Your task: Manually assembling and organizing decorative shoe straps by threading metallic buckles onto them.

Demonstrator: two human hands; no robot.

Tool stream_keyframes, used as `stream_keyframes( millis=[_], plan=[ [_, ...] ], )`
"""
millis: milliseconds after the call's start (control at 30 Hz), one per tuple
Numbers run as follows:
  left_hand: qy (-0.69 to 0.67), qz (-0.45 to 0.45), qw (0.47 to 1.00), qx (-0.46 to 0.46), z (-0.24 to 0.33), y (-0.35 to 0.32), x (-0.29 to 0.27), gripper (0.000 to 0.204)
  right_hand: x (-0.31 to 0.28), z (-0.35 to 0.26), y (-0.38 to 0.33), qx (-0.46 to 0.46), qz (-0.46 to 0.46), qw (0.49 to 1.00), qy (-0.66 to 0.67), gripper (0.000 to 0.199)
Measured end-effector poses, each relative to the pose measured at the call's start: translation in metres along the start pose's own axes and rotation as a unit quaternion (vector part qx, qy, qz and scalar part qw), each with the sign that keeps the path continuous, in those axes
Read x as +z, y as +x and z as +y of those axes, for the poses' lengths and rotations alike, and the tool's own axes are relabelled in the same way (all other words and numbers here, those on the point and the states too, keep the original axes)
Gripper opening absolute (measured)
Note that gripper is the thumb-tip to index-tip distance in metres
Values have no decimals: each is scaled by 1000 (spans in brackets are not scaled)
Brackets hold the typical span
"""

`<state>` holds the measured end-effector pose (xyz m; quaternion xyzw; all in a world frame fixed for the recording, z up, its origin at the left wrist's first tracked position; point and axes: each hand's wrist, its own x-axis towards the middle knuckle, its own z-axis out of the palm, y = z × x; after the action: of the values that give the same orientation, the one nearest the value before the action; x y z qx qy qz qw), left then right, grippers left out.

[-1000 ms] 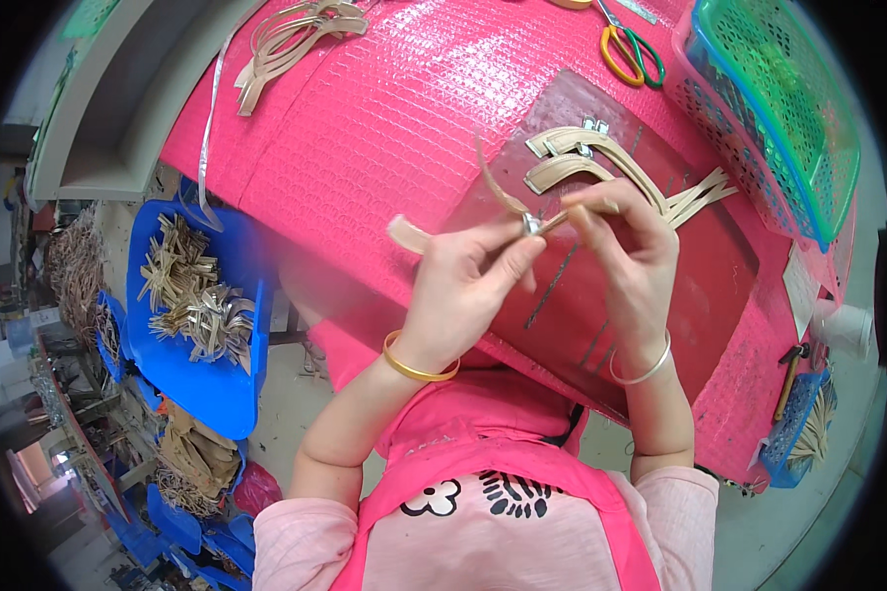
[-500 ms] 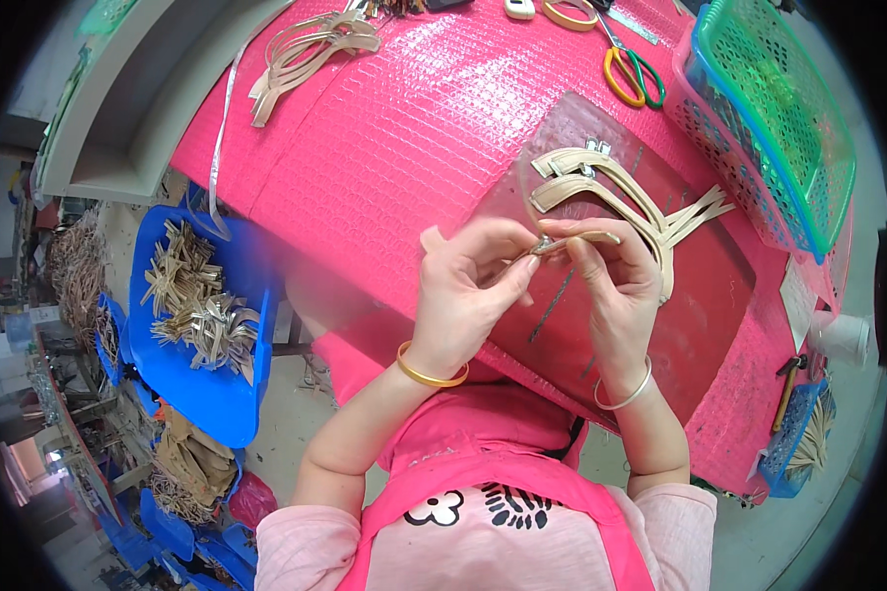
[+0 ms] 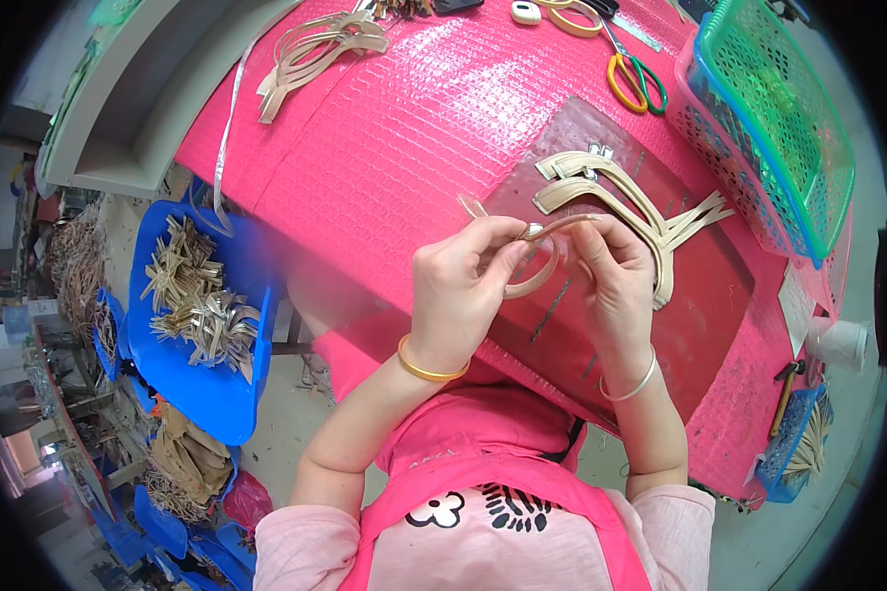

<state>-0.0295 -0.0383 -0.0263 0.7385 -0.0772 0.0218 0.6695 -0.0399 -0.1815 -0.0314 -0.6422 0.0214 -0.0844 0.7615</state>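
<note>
**Both hands bending a tan strip at frame centre**

I'm watching the left hand [image 3: 458, 291] and the right hand [image 3: 616, 281] meeting just above the pink desk [image 3: 414, 128], each grip clenched on one tan strip [image 3: 540, 276] that is curling into a loop between them. A small metal clip [image 3: 532, 231] is sitting where the fingertips pinch, probably so the loop keeps its shape. Finished-looking strips [image 3: 611, 202] are lying just beyond, right of centre, within easy reach. Scissors [image 3: 633, 74] and a green-and-blue basket [image 3: 759, 128] are waiting upper right; a blue tray [image 3: 202, 325] of bundled pieces is sitting at left.
</note>
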Motion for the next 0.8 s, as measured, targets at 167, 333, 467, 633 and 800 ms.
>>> stream_keyframes(
  millis=[167,333,467,633,800],
  plan=[
    [17,-5,999,-28,3,5,1,9,9,-5,0,125,-45,954,267,18],
    [15,2,1000,2,2,13,1,5,20,-7,-3,105,-2,969,225,10],
    [-25,26,999,29,-6,20,3,3,24,-11,0,194,-31,946,260,17],
    [24,21,999,28,4,22,5,5,18,-13,18,212,-82,949,217,16],
    [51,79,990,104,9,25,-2,2,26,-21,26,221,-131,941,221,17]
  ],
)
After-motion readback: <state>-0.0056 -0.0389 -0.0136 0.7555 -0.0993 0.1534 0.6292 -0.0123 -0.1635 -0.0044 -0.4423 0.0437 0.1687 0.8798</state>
